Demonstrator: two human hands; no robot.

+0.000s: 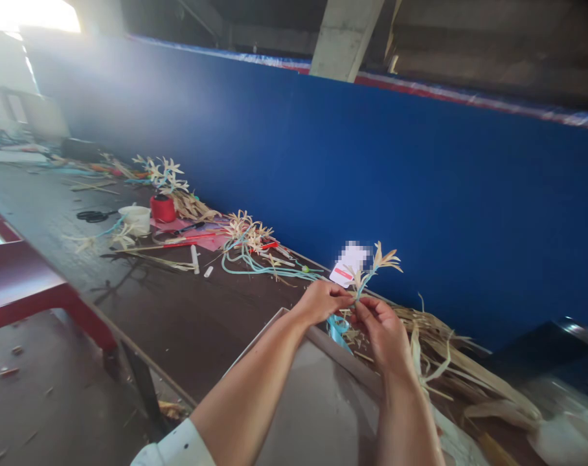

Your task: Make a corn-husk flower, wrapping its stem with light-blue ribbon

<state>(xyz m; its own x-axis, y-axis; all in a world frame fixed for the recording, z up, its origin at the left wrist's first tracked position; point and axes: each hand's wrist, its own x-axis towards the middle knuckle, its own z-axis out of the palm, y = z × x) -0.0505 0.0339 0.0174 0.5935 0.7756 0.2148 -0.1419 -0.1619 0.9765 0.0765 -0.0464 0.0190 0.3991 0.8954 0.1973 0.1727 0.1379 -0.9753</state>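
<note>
Between my two hands stands a stem wrapped in light blue, topped with pale dried-husk flowers (386,257). My left hand (320,301) pinches the stem low down from the left side. From the right, my right hand (381,327) grips it at nearly the same spot, thumb and fingers closed. A light blue ribbon (339,331) lies just below the hands. Behind them is a white card with a red band (343,274), partly blurred out. Both hands are over the far edge of a grey box or board (318,401).
Dried corn husks (444,353) are heaped to the right. Leftward on the dark table (177,330) lie finished husk flowers (248,230) with blue stems, a red thread spool (162,208), a white cup (136,220) and black scissors (96,215). A blue partition (274,142) rises behind.
</note>
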